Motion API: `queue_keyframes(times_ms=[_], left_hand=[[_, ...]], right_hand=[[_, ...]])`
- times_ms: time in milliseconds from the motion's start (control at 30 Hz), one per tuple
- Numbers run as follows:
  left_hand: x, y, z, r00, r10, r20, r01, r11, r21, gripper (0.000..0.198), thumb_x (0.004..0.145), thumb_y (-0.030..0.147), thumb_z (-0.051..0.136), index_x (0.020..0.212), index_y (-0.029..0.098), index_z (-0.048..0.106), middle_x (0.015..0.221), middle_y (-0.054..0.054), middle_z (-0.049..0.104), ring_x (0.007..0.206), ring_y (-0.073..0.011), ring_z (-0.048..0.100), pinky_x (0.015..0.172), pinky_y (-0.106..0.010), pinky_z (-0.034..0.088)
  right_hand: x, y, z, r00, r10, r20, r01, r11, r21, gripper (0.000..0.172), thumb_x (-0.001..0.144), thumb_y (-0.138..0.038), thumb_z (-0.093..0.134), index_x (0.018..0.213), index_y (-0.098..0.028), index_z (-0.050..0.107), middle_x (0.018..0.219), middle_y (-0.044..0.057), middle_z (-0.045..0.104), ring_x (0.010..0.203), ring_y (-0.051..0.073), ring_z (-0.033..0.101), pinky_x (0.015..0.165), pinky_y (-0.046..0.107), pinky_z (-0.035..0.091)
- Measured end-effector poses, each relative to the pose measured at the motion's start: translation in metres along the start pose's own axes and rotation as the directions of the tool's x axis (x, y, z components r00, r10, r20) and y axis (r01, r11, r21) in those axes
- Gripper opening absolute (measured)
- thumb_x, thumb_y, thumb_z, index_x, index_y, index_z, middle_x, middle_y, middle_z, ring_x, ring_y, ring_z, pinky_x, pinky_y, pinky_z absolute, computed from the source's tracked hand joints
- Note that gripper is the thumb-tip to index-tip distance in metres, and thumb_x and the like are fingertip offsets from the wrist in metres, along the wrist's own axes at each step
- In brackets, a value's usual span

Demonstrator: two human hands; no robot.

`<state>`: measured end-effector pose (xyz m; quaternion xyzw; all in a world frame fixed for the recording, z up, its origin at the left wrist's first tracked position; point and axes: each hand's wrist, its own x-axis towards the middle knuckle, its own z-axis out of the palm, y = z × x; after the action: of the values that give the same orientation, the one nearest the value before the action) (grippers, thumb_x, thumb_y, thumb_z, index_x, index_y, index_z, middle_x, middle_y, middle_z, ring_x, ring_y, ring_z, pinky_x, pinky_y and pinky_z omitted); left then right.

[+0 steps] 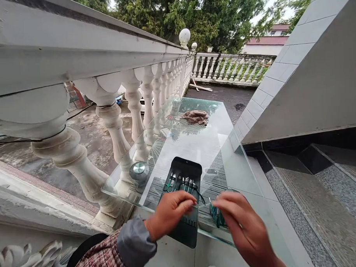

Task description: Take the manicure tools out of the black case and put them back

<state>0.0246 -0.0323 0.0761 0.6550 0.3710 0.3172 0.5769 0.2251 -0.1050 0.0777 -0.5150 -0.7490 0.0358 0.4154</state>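
Observation:
A black manicure case (186, 164) lies unfolded on the glass table, with green-handled scissors (169, 185) and several small metal tools (188, 183) in its upper half. Over the lower half is my left hand (175, 209), its fingers curled and the thumb close against them. Whatever it may grip is hidden. My right hand (247, 220), slightly blurred, is to the right of the case, with its fingers drawn together. Just beyond its fingertips, a bunch of green-handled tools (217, 217) rests on the table, partly covered by the hand.
The glass table (196, 142) carries a round grey object with a shiny top (139, 172) at left and a crumpled brown cloth (195, 117) at its far end. A white balustrade (134, 100) runs along the left. Stone steps (308, 187) rise at right beside a tiled wall.

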Motion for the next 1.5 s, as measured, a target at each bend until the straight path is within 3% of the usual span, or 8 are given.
queue_keyframes(times_ms=[67,233,467,700,900,1200,1400,1500], left_hand=[[0.012,-0.006,-0.014,0.991,0.103,-0.090,-0.079,0.967,0.243,0.017,0.084,0.026,0.053,0.088,0.021,0.068,0.086,-0.004,0.067,0.079,-0.0184,0.061,0.078,-0.027,0.047],[0.020,-0.030,-0.023,0.976,0.217,0.033,-0.195,0.791,0.580,0.019,0.082,0.016,0.054,0.097,0.022,0.065,0.106,-0.007,0.063,0.103,-0.0245,0.056,0.094,-0.037,0.040],[0.024,-0.050,-0.006,0.937,0.214,0.275,-0.345,0.681,0.646,0.026,0.086,0.007,0.046,0.106,0.017,0.058,0.124,-0.011,0.054,0.120,-0.0227,0.046,0.108,-0.039,0.027],[0.032,-0.058,0.001,0.948,0.157,0.276,-0.310,0.643,0.700,0.028,0.086,0.007,0.048,0.111,0.015,0.057,0.130,-0.014,0.049,0.126,-0.0263,0.041,0.107,-0.043,0.027],[0.035,-0.074,0.002,0.922,0.186,0.338,-0.386,0.487,0.784,0.035,0.085,0.010,0.053,0.120,0.009,0.051,0.129,-0.020,0.049,0.123,-0.0291,0.043,0.105,-0.043,0.031],[0.039,-0.072,0.000,0.911,0.172,0.374,-0.411,0.448,0.794,0.046,0.079,0.010,0.063,0.123,0.011,0.049,0.129,-0.019,0.050,0.125,-0.0288,0.041,0.107,-0.040,0.029],[0.040,-0.071,-0.003,0.903,0.145,0.405,-0.428,0.391,0.815,0.053,0.074,0.014,0.069,0.123,0.004,0.049,0.126,-0.024,0.050,0.123,-0.0322,0.043,0.105,-0.040,0.031],[0.042,-0.074,-0.004,0.907,0.159,0.389,-0.420,0.404,0.813,0.056,0.073,0.015,0.071,0.124,0.006,0.048,0.128,-0.023,0.049,0.123,-0.0316,0.044,0.105,-0.040,0.031]], right_hand=[[0.008,0.025,0.022,0.996,0.019,0.090,-0.002,0.983,-0.185,0.032,0.085,-0.008,0.038,0.088,-0.023,0.066,0.088,0.004,0.061,0.084,0.017,0.054,0.074,0.032,0.043],[0.001,0.062,0.050,0.941,0.156,0.300,-0.014,0.905,-0.426,0.031,0.075,-0.001,0.047,0.075,-0.024,0.067,0.092,0.003,0.063,0.092,0.019,0.050,0.075,0.031,0.037],[-0.001,0.066,0.051,0.955,0.191,0.226,-0.050,0.857,-0.513,0.026,0.079,-0.005,0.046,0.087,-0.020,0.066,0.096,0.006,0.063,0.093,0.021,0.049,0.077,0.032,0.036],[0.014,0.051,0.075,0.970,0.169,0.175,-0.040,0.820,-0.571,0.013,0.085,-0.020,0.049,0.087,-0.019,0.062,0.078,0.005,0.062,0.080,0.021,0.050,0.069,0.031,0.034],[0.021,0.047,0.085,0.954,0.233,0.187,-0.063,0.769,-0.636,0.013,0.081,-0.012,0.051,0.078,-0.020,0.061,0.071,0.005,0.060,0.076,0.021,0.050,0.063,0.031,0.032],[0.015,0.045,0.083,0.920,0.342,0.190,-0.203,0.834,-0.513,0.021,0.075,-0.009,0.049,0.083,-0.023,0.063,0.074,0.002,0.064,0.074,0.019,0.055,0.065,0.029,0.036],[0.019,0.043,0.055,0.808,0.480,0.341,-0.387,0.870,-0.306,0.025,0.069,-0.012,0.043,0.073,-0.022,0.066,0.068,0.000,0.065,0.068,0.017,0.058,0.062,0.026,0.039],[0.029,0.058,0.036,0.736,0.564,0.375,-0.549,0.821,-0.157,0.025,0.070,-0.022,0.046,0.079,-0.023,0.068,0.070,0.000,0.067,0.066,0.016,0.060,0.061,0.025,0.042]])
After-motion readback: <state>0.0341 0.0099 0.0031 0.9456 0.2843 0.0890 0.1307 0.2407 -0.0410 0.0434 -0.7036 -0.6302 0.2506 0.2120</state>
